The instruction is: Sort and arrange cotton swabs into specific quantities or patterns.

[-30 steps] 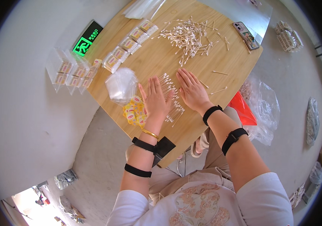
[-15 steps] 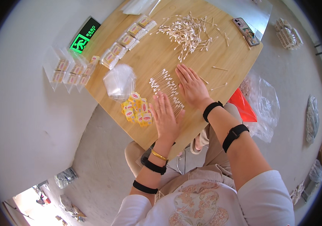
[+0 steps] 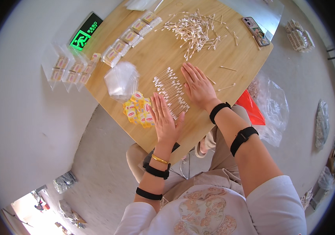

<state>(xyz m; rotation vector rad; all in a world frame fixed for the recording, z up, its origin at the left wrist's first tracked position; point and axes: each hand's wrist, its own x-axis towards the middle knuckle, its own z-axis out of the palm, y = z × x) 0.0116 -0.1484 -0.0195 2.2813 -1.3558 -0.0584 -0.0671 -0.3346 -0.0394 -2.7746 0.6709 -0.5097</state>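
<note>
Nothing is seen held by the left hand (image 3: 164, 123) or right hand (image 3: 199, 88), each grip flattened wide. Between them on the worktop (image 3: 238, 56), a swab band (image 3: 169, 87) seems largely aligned (a loose pile (image 3: 195, 31) beyond is left unsorted), its sticks' long axes slanted from near left to far right.

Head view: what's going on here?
The person's left hand and right hand are open, fingers extended, on either side of a row of cotton swabs on a wooden table. Neither is gripping anything. A loose heap of swabs lies beyond the row, and yellow-and-white cards and clear plastic bags lie to its left.
</note>
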